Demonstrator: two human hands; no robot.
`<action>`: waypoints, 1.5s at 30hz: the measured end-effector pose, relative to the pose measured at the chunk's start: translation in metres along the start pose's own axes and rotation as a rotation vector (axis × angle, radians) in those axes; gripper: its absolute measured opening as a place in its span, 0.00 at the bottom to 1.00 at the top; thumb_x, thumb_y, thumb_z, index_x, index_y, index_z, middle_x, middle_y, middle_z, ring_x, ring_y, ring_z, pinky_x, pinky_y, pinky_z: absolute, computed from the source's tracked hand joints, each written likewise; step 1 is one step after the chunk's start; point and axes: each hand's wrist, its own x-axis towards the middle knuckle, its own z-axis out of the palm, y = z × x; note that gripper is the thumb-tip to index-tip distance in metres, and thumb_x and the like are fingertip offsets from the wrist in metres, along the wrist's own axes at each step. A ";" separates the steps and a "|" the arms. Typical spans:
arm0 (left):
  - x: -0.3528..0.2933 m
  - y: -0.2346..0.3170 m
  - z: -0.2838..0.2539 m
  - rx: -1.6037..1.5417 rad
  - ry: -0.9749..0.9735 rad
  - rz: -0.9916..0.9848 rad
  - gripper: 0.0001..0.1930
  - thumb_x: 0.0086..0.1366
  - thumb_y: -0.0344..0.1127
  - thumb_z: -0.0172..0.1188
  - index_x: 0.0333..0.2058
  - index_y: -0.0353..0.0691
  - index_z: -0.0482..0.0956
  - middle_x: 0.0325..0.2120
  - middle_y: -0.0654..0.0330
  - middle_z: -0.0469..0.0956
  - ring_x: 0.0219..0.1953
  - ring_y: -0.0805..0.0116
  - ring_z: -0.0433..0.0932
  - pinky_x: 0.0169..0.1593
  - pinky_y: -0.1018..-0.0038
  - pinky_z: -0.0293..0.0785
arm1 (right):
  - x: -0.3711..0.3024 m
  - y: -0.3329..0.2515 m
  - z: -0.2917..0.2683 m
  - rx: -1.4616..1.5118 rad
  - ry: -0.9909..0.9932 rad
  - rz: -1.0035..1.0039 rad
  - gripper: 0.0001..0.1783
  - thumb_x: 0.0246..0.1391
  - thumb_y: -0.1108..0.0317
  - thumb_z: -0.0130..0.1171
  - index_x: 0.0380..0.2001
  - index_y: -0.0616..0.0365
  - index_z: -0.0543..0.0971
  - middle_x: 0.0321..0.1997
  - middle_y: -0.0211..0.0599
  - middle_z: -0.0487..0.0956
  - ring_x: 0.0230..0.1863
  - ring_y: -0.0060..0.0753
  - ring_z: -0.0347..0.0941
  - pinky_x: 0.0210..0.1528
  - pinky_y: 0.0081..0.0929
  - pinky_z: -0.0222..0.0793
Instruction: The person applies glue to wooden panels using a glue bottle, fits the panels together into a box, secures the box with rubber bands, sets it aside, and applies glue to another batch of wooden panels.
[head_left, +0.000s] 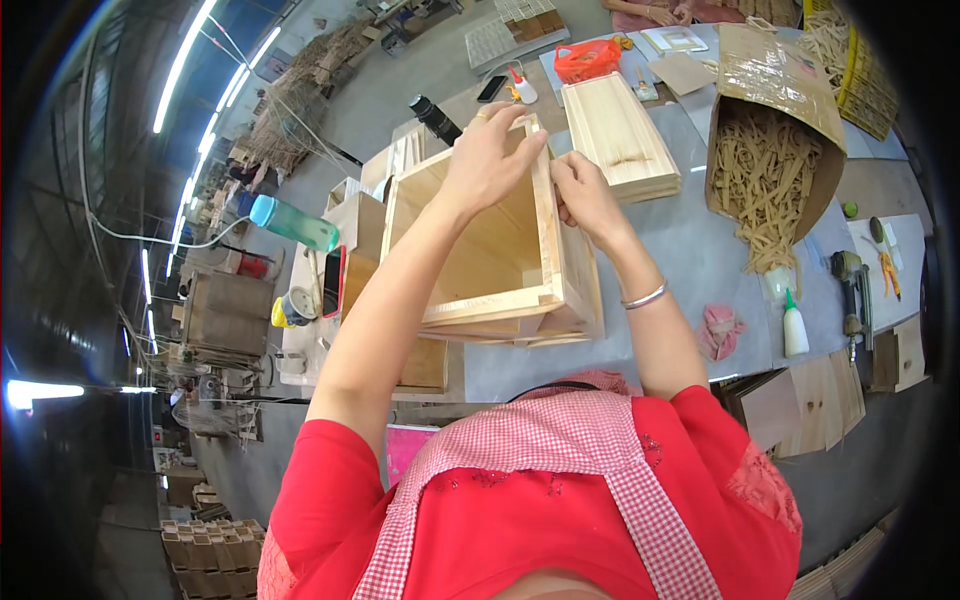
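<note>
An open-topped, pale wooden box (545,292) with a framed rim stands on the table in front of me. My left hand (487,165) reaches across its opening, with thumb and fingers spread at the far rim near the far right corner. Against the outside of the box's right wall, my right hand (588,198) has its fingers curled closed, the thumb near the rim. Whatever those fingers may pinch is too small or hidden to make out. Just right of the hands lies a stack of pale wooden boards (622,135).
A tipped carton (778,65) spills tan strips (765,180) at the right. Nearby are a white glue bottle (794,328), a pink cloth (720,332) and a nail gun (850,285). A teal bottle (295,222) and black bottle (434,118) stand left. Someone's hands (665,14) show beyond.
</note>
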 end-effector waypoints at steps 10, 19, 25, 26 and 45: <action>0.020 -0.017 0.026 0.034 -0.134 -0.169 0.25 0.57 0.43 0.59 0.49 0.30 0.77 0.46 0.43 0.78 0.51 0.46 0.76 0.56 0.62 0.71 | 0.059 0.013 0.001 0.020 0.261 -0.170 0.08 0.50 0.69 0.61 0.25 0.64 0.80 0.19 0.37 0.80 0.22 0.23 0.77 0.27 0.27 0.72; 0.018 -0.015 0.021 -0.029 -0.150 -0.167 0.26 0.57 0.42 0.58 0.50 0.28 0.77 0.47 0.41 0.77 0.50 0.42 0.76 0.55 0.59 0.72 | 0.078 0.004 0.000 0.178 0.068 -0.215 0.08 0.53 0.69 0.60 0.27 0.65 0.78 0.21 0.32 0.78 0.23 0.21 0.73 0.29 0.25 0.70; 0.012 -0.027 0.022 -0.100 -0.088 -0.235 0.24 0.62 0.38 0.53 0.53 0.28 0.75 0.51 0.43 0.75 0.54 0.45 0.74 0.57 0.63 0.70 | 0.086 0.003 -0.002 0.069 0.056 -0.249 0.14 0.54 0.61 0.62 0.29 0.64 0.77 0.23 0.36 0.78 0.29 0.26 0.74 0.34 0.28 0.71; 0.012 -0.028 0.022 -0.091 -0.042 -0.269 0.25 0.62 0.37 0.51 0.54 0.27 0.73 0.51 0.42 0.75 0.55 0.45 0.74 0.58 0.63 0.69 | 0.089 0.002 0.002 0.004 0.037 -0.250 0.17 0.53 0.58 0.62 0.28 0.64 0.77 0.24 0.39 0.79 0.31 0.30 0.76 0.35 0.30 0.72; 0.006 -0.036 0.023 0.110 -0.172 -0.126 0.23 0.61 0.38 0.47 0.52 0.31 0.74 0.47 0.37 0.77 0.55 0.42 0.73 0.63 0.57 0.64 | 0.096 -0.002 0.013 -0.103 0.067 -0.263 0.17 0.58 0.62 0.58 0.21 0.61 0.69 0.20 0.28 0.65 0.26 0.19 0.58 0.29 0.25 0.59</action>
